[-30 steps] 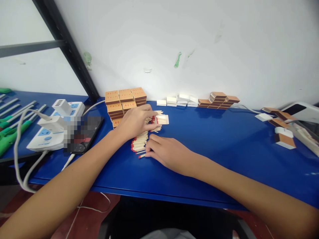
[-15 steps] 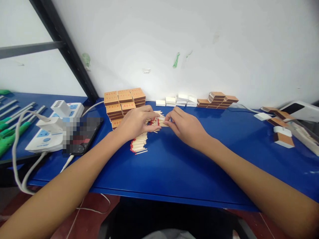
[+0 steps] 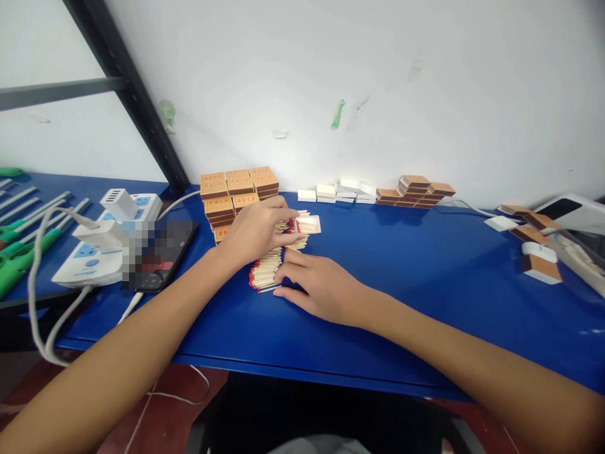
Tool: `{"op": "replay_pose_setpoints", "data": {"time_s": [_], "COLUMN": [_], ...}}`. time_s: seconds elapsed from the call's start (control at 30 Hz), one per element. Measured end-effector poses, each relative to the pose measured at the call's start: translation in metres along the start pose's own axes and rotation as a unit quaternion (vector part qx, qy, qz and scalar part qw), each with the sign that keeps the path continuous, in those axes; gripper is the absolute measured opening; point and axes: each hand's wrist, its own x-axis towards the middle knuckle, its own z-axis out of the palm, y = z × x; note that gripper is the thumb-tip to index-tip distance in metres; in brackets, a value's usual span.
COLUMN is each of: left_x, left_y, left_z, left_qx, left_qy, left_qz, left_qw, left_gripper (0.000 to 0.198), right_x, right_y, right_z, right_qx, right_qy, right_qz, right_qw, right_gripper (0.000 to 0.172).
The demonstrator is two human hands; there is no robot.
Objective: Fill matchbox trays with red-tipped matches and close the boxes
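A white matchbox tray (image 3: 309, 225) with some red-tipped matches lying in it is held at its left end between the thumb and fingers of my left hand (image 3: 262, 228). Loose matches (image 3: 266, 269) form a pile on the blue table, partly under and behind that hand. At the pile's right edge is my right hand (image 3: 319, 284), its thumb and fingers apart and touching or very near the lowest matches. No match shows clearly in its grasp.
Brown matchboxes (image 3: 217, 189) are stacked at the back left. White trays (image 3: 347, 190) and brown sleeves (image 3: 413, 190) line the wall. More box parts (image 3: 541, 268) lie at right. A phone (image 3: 165, 258), power strip (image 3: 89, 258) and green-handled tools (image 3: 28, 255) occupy the left.
My right hand has left the tray and moved down and left to the loose matches, its fingers parting. My left hand still holds the tray, whose inside now shows more fully.
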Motion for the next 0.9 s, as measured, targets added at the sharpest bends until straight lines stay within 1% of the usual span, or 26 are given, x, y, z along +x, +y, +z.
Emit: {"op": "replay_pose_setpoints", "data": {"time_s": [0.17,0.27,0.33,0.4,0.43,0.57,0.63,0.67,0.73,0.83,0.9], "left_x": [0.0,-0.001,-0.001,-0.001,-0.001,0.0,0.0,0.0,0.0,0.0,0.0], "left_y": [0.001,-0.001,-0.001,-0.001,-0.001,0.002,0.003,0.003,0.003,0.002,0.002], "left_z": [0.0,0.001,0.001,0.0,0.0,-0.001,-0.001,-0.001,0.0,0.001,0.001], "left_qx": [0.001,-0.007,-0.01,-0.006,-0.002,0.002,-0.006,-0.012,-0.022,-0.031,-0.033], "left_qy": [-0.006,-0.01,-0.013,-0.021,-0.025,-0.032,-0.03,-0.029,-0.026,-0.023,-0.023], "left_qz": [-0.003,0.003,0.011,0.016,0.016,0.02,0.024,0.025,0.026,0.03,0.031], "left_qw": [1.0,1.0,1.0,1.0,1.0,0.999,0.999,0.999,0.999,0.999,0.999], "left_gripper": [0.034,0.034,0.034,0.032,0.031,0.032,0.035,0.036,0.038,0.039,0.038], "right_x": [0.002,0.003,0.003,0.002,0.001,-0.004,-0.007,-0.007,-0.007,-0.006,-0.006], "right_y": [-0.002,-0.003,-0.002,0.004,0.008,0.037,0.05,0.055,0.061,0.061,0.058], "right_z": [0.001,0.0,-0.003,-0.008,-0.012,-0.031,-0.037,-0.039,-0.039,-0.036,-0.034], "right_qx": [0.002,-0.02,-0.042,-0.063,-0.073,-0.113,-0.129,-0.136,-0.15,-0.169,-0.171], "right_qy": [-0.021,-0.043,-0.043,-0.021,0.001,0.133,0.171,0.176,0.168,0.147,0.144], "right_qz": [0.025,0.033,0.033,0.036,0.04,0.072,0.089,0.095,0.1,0.101,0.098], "right_qw": [0.999,0.998,0.998,0.997,0.997,0.982,0.973,0.97,0.969,0.969,0.97], "right_gripper": [0.011,0.014,0.015,0.015,0.016,0.017,0.015,0.014,0.014,0.015,0.015]}}
